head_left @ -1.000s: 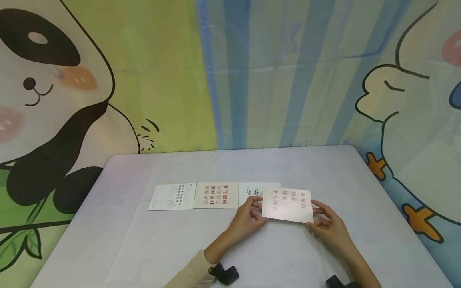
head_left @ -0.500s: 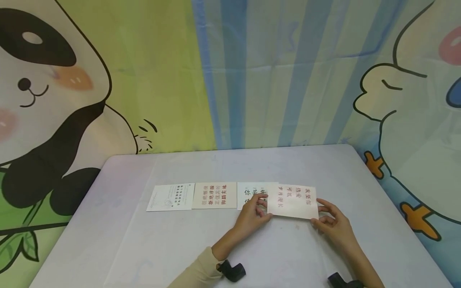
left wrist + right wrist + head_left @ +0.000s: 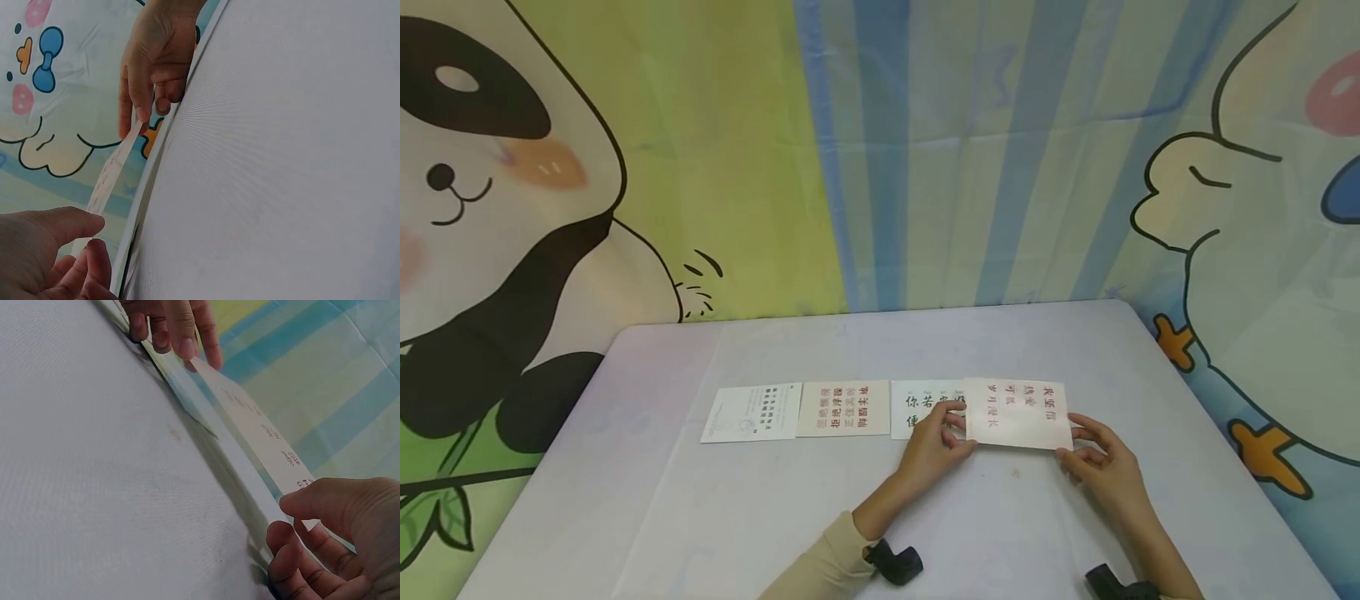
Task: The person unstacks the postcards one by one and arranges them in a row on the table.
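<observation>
A cream card [image 3: 1018, 414] with columns of reddish characters is held up over the table by both hands. My left hand [image 3: 931, 454] pinches its left edge, while my right hand [image 3: 1103, 462] pinches the right edge. In the right wrist view the card [image 3: 256, 428] stands off the tabletop, tilted, between the two hands. Behind the left fingers lies a pale card [image 3: 917, 408] with dark characters, its right part covered by the held card. Left of it in the row are a beige card [image 3: 844, 408] with reddish characters and a white card [image 3: 752, 413] with small dark print.
The cards lie on a white-covered table [image 3: 775, 517]. A cartoon-printed curtain [image 3: 925, 167] rises behind its far edge. Black wrist devices sit on the left wrist [image 3: 895, 563] and the right wrist [image 3: 1120, 585].
Both hands have shifted right and slightly away with the cream card, uncovering more of the pale card and then overlapping its right side. The three lying cards keep their row.
</observation>
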The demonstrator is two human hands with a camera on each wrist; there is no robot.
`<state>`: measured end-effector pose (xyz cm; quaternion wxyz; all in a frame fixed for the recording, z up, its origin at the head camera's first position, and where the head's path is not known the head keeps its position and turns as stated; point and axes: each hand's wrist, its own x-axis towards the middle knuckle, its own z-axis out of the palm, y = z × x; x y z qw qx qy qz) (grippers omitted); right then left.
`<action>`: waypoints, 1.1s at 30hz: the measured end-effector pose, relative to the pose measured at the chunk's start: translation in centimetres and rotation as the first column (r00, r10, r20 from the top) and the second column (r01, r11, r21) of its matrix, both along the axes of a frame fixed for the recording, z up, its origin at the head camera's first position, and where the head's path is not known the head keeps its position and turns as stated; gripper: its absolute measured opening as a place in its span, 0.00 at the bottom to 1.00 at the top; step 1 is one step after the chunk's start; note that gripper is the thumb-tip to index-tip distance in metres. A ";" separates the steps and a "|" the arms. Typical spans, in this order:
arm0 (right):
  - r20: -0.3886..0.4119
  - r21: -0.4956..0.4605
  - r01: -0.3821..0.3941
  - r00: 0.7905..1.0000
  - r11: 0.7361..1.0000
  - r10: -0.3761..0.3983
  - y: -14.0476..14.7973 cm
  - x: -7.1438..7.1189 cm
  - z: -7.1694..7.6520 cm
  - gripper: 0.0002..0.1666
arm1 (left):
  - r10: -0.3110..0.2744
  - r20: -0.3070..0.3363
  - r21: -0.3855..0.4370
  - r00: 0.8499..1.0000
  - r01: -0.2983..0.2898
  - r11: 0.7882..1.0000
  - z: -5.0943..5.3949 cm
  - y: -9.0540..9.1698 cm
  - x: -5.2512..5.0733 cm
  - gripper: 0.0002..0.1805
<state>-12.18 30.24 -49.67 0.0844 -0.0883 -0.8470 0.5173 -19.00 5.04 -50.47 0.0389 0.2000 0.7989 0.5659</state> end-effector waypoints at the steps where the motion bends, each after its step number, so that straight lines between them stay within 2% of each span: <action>1: 0.000 0.001 0.006 1.000 1.000 -0.006 0.1 0.0 0.0 0.37 | 0.002 0.003 0.001 1.000 -0.002 1.000 0.0 0.1 0.0 0.29; 8: -0.029 0.007 0.012 1.000 1.000 -0.012 0.5 0.2 0.0 0.35 | 0.009 0.026 -0.006 1.000 -0.009 1.000 0.5 0.8 0.2 0.28; 13: -0.021 0.005 0.066 0.998 0.998 -0.065 0.7 0.0 0.0 0.33 | 0.037 -0.039 -0.062 0.999 -0.039 0.997 0.6 1.6 -0.1 0.26; 17: 0.018 0.000 0.113 0.993 0.994 -0.113 0.9 -0.2 -0.3 0.33 | 0.047 -0.059 -0.094 0.997 -0.053 0.994 0.5 2.0 -0.1 0.26; 23: 0.054 -0.022 0.162 0.986 0.987 -0.160 0.9 -0.3 -0.6 0.33 | 0.037 -0.068 -0.093 0.997 -0.043 0.995 0.1 2.3 -0.3 0.25; 28: 0.095 -0.038 0.185 0.979 0.982 -0.180 0.9 -0.3 -0.8 0.33 | 0.027 -0.059 -0.129 0.998 -0.035 0.991 -0.4 2.5 -0.5 0.25; 33: 0.097 -0.014 0.181 0.979 0.983 -0.179 1.0 -0.2 -0.8 0.33 | 0.005 -0.038 -0.174 0.999 -0.012 0.985 -0.9 2.9 -0.8 0.27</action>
